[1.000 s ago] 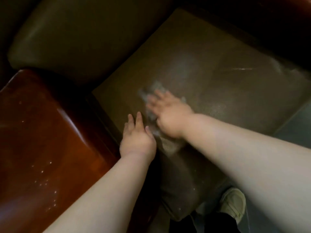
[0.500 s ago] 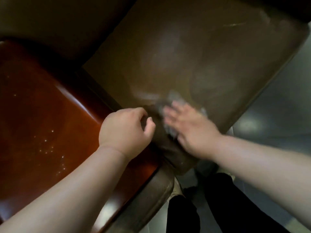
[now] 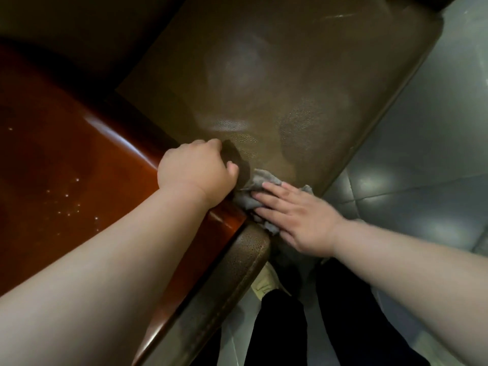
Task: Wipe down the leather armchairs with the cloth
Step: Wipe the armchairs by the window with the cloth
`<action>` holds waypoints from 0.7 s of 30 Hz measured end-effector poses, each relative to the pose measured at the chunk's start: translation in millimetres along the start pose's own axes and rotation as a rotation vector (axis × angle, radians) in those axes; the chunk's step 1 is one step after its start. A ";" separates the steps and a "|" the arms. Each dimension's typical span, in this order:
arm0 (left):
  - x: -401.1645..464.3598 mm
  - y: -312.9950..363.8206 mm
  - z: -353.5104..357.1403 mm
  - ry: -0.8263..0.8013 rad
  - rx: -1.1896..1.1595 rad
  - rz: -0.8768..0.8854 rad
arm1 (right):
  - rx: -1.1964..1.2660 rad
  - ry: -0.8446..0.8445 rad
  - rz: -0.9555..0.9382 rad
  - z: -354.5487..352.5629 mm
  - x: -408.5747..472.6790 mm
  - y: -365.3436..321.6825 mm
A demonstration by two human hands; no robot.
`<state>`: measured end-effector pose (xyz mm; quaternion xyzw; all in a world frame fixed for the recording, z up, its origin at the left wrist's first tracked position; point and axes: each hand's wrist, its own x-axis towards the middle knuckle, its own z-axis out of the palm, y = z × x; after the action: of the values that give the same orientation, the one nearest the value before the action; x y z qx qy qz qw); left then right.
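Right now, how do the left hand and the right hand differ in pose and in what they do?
The left hand is curled, gripping the seat cushion at its corner; the right hand lies flat with straight fingers. The right hand presses the grey cloth onto the cushion's front edge; the left hand holds no cloth. Both are bare and touch the same cushion.

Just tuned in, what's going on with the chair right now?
A person is wiping a brown leather seat. The right hand lies flat, fingers straight, pressing a grey cloth onto the seat's front corner. The left hand has its fingers curled at the seat's edge, beside the glossy wooden armrest; whether it grips the edge is hidden. Dull smears show across the middle of the seat.
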<state>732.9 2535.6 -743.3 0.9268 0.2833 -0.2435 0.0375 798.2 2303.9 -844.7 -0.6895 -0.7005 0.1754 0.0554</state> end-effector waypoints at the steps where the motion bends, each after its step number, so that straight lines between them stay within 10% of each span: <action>1: 1.0 -0.1 0.5 -0.019 0.015 0.012 | -0.064 0.011 -0.039 -2.0 -4.2 19.8; 7: 7.6 -4.2 2.8 -0.051 0.083 0.020 | 0.064 0.252 0.893 -14.3 -1.7 59.3; 14: 10.4 -2.6 1.7 -0.181 0.121 0.060 | -0.024 0.034 0.108 12.3 -22.1 3.5; 19: 16.1 13.6 1.2 -0.208 0.090 0.071 | 0.091 0.163 0.984 -57.9 3.2 132.0; 21: 24.6 30.4 -2.1 -0.167 -0.030 0.099 | 0.112 0.136 1.009 -61.1 14.8 117.6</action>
<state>768.0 2523.1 -755.2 0.9155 0.2367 -0.3135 0.0866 928.4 2327.4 -828.1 -0.9477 -0.2647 0.1723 0.0459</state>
